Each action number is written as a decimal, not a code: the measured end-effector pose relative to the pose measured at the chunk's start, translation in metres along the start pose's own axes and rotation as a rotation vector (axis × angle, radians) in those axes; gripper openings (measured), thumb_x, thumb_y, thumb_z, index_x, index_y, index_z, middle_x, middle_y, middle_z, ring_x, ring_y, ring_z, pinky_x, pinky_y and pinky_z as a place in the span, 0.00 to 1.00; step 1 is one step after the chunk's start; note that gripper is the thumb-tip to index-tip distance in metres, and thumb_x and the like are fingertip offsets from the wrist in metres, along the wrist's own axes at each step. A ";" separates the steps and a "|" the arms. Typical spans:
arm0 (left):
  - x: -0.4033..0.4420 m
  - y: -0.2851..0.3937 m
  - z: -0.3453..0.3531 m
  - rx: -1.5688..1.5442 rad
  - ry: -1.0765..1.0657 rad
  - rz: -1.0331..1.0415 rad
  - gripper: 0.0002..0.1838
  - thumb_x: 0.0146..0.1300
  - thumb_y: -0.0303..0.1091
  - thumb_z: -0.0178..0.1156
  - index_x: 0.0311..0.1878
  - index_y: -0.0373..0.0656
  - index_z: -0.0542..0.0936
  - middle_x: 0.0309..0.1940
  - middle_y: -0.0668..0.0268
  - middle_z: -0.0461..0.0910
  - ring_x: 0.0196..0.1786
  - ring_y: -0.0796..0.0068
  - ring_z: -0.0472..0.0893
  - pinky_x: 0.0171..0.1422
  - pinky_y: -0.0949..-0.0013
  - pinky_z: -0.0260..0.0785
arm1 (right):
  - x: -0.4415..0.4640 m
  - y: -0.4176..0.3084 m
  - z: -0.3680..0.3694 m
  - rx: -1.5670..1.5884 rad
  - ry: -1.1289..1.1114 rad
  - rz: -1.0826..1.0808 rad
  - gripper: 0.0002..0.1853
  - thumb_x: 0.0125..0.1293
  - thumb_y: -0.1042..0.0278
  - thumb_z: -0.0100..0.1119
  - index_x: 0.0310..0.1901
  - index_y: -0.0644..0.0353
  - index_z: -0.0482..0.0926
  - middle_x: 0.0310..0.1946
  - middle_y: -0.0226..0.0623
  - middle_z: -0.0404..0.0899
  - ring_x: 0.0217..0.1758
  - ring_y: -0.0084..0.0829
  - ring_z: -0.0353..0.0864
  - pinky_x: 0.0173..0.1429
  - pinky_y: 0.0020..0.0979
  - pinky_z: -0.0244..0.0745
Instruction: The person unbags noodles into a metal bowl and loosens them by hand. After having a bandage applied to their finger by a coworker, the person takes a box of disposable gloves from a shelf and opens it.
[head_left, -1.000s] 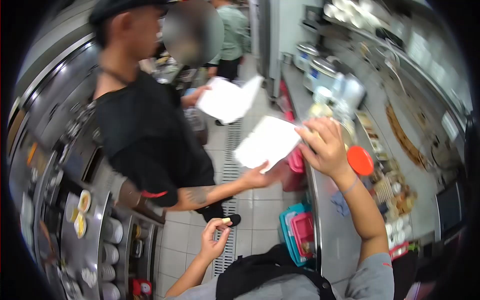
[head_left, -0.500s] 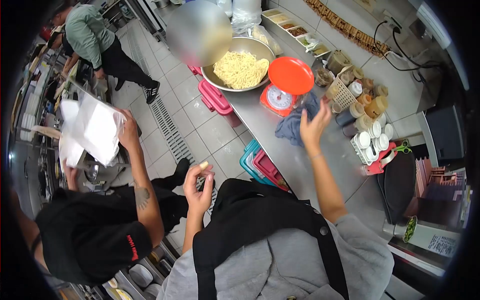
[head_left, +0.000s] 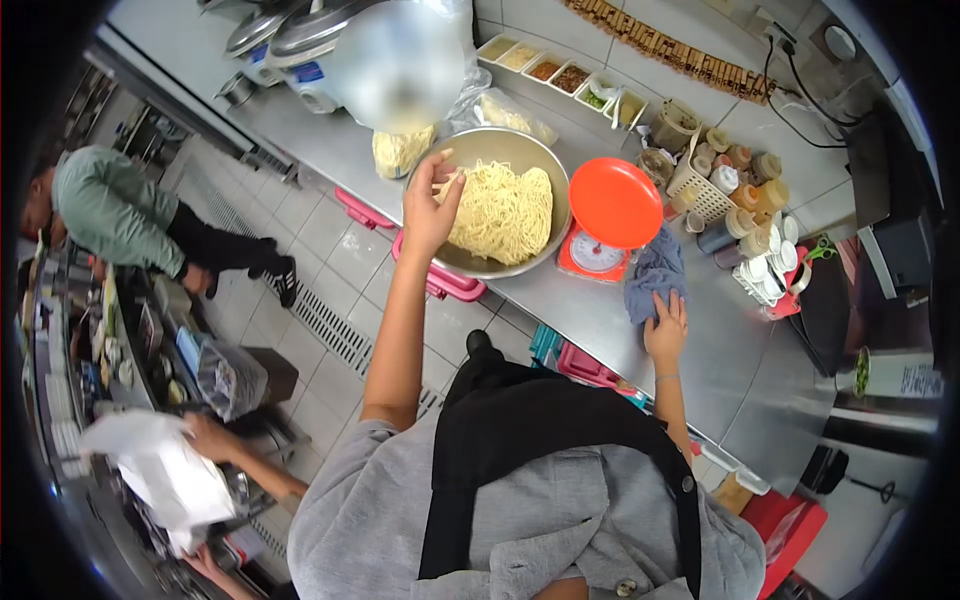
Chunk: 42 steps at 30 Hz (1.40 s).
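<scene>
My left hand (head_left: 432,208) is raised at the left rim of a large metal bowl (head_left: 480,262), its thumb and fingers apart and loosely bent. Something small and pale shows at one fingertip; I cannot make out what it is. Inside the bowl lies a heap of yellow noodles (head_left: 505,215). My right hand (head_left: 665,330) rests on the near edge of a crumpled blue-grey cloth (head_left: 655,275), fingers stretched over it. Left of the cloth stands a kitchen scale (head_left: 597,256) with an orange-red pan (head_left: 616,203).
Behind the bowl are a bag of noodles (head_left: 403,152) and a row of topping containers (head_left: 570,78). Sauce bottles (head_left: 745,200) crowd the counter's right. Pink-lidded bins (head_left: 450,283) stand below its edge. At lower left, a co-worker's hands hold white plastic (head_left: 165,465).
My view has turned toward the counter. My left hand has moved up from near my body to the bowl. The right hand has come down onto the cloth. The nearby co-worker is farther off.
</scene>
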<state>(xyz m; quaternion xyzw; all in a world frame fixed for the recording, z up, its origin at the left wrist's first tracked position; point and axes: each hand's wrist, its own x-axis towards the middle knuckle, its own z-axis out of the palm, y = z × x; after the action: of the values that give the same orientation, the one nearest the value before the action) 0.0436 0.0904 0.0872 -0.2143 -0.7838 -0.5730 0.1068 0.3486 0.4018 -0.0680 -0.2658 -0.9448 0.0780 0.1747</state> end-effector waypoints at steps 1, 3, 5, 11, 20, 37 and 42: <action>0.010 -0.014 -0.004 0.064 -0.051 0.002 0.21 0.58 0.32 0.63 0.54 0.38 0.73 0.38 0.62 0.81 0.39 0.72 0.78 0.44 0.70 0.70 | -0.001 -0.012 -0.003 -0.026 0.005 0.052 0.24 0.51 0.68 0.62 0.53 0.50 0.77 0.60 0.46 0.68 0.64 0.47 0.64 0.62 0.49 0.61; 0.018 -0.056 -0.010 0.097 -0.128 0.023 0.21 0.60 0.28 0.62 0.56 0.38 0.72 0.38 0.61 0.78 0.39 0.77 0.77 0.41 0.75 0.70 | -0.005 -0.043 -0.013 -0.067 0.004 0.120 0.22 0.52 0.68 0.61 0.52 0.52 0.77 0.58 0.47 0.69 0.63 0.47 0.65 0.62 0.48 0.61; 0.026 -0.095 -0.013 0.302 -0.268 0.080 0.27 0.56 0.34 0.66 0.58 0.37 0.70 0.41 0.53 0.78 0.45 0.65 0.79 0.49 0.67 0.72 | -0.003 -0.083 -0.016 0.278 0.099 0.187 0.17 0.55 0.68 0.60 0.48 0.56 0.78 0.53 0.48 0.72 0.59 0.48 0.67 0.62 0.45 0.62; 0.038 -0.122 0.026 0.570 -0.491 -0.366 0.40 0.50 0.46 0.69 0.60 0.33 0.63 0.51 0.36 0.69 0.52 0.40 0.73 0.57 0.53 0.67 | -0.012 -0.188 -0.034 0.600 -0.145 0.230 0.11 0.57 0.70 0.60 0.41 0.61 0.78 0.40 0.47 0.77 0.45 0.46 0.77 0.52 0.36 0.71; 0.018 -0.104 0.026 0.008 -0.259 -0.065 0.35 0.59 0.33 0.63 0.67 0.38 0.59 0.55 0.46 0.72 0.57 0.53 0.74 0.60 0.60 0.67 | 0.114 -0.266 -0.016 0.408 0.009 -0.182 0.28 0.57 0.69 0.61 0.56 0.71 0.64 0.51 0.55 0.69 0.56 0.53 0.70 0.60 0.43 0.67; -0.006 -0.119 0.003 0.032 -0.333 -0.109 0.27 0.59 0.31 0.63 0.61 0.40 0.66 0.52 0.55 0.74 0.54 0.62 0.76 0.48 0.67 0.73 | 0.175 -0.277 0.121 0.706 -0.074 0.345 0.20 0.54 0.49 0.65 0.37 0.59 0.81 0.44 0.44 0.76 0.52 0.47 0.73 0.58 0.41 0.66; 0.016 -0.114 -0.013 -0.151 -0.488 -0.191 0.26 0.61 0.31 0.61 0.61 0.39 0.66 0.51 0.55 0.76 0.54 0.63 0.77 0.48 0.67 0.73 | 0.184 -0.256 0.149 0.707 -0.257 0.629 0.29 0.47 0.56 0.69 0.50 0.62 0.74 0.45 0.46 0.79 0.52 0.43 0.77 0.58 0.36 0.69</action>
<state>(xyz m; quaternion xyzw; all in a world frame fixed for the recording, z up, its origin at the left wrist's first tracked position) -0.0241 0.0524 0.0007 -0.2785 -0.7581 -0.5686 -0.1563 0.0251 0.2745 -0.0912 -0.4511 -0.7482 0.4752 0.1041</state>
